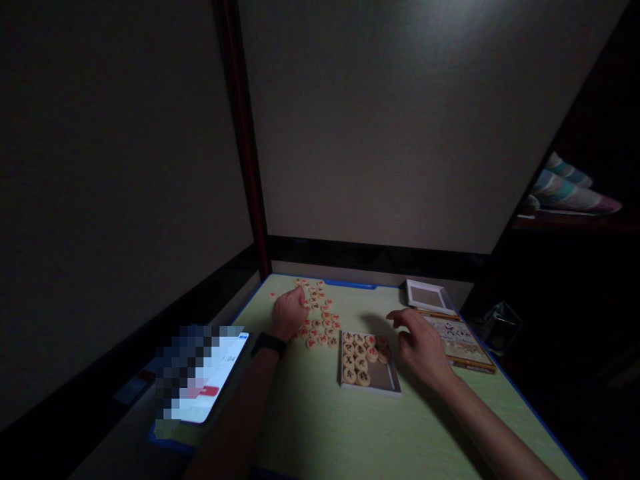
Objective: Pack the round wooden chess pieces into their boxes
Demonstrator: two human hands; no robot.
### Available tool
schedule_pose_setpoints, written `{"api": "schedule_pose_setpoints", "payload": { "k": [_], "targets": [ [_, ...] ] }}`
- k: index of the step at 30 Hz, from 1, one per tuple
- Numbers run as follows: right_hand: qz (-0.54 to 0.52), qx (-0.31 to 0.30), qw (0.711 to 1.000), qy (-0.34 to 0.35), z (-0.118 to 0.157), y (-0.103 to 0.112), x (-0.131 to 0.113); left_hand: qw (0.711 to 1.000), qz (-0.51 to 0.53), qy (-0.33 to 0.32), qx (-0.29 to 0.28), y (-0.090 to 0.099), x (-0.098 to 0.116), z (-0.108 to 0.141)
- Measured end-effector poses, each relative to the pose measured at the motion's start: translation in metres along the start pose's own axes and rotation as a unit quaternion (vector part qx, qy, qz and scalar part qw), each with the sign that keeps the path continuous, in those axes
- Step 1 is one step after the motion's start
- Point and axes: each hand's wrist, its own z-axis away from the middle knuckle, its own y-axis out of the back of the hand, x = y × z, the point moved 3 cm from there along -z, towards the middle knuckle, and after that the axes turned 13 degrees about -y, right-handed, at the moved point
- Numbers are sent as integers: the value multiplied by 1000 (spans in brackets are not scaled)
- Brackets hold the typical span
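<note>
We see the left hand (291, 312) curled at the scattered pieces (315, 323) on the green table (300, 420); whether it grips one, we cannot tell. To the right, we find the shallow box (379, 377), its inked discs (361, 363) filling the left side; beside it, the right hand (423, 347) holds finger and thumb apart.

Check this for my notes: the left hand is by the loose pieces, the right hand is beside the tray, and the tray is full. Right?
Not full: the head view shows the tray only partly filled, with a bare corner. The left hand is by the loose pieces, the right hand beside the tray.
</note>
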Motion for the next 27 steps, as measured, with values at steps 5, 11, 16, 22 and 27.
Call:
{"api": "schedule_pose_setpoints", "payload": {
  "k": [5, 11, 16, 22, 27],
  "targets": [
    [-5, 8, 1000, -29, 0, 0, 4, 1000, -7, -22, 19, 0, 2, 1],
    [-5, -3, 1000, -17, -2, 7, 1, 997, -15, -67, 24, -6, 3, 1],
    [-13, -11, 1000, 5, -2, 3, 1, 988, -6, -151, 28, -18, 2, 3],
    [0, -43, 999, 24, 3, -5, 0, 986, -29, -165, -25, -36, -1, 9],
    [6, -65, 998, -6, 3, -6, 1, 987, -41, -147, -58, -39, -1, 14]
  ]
}}
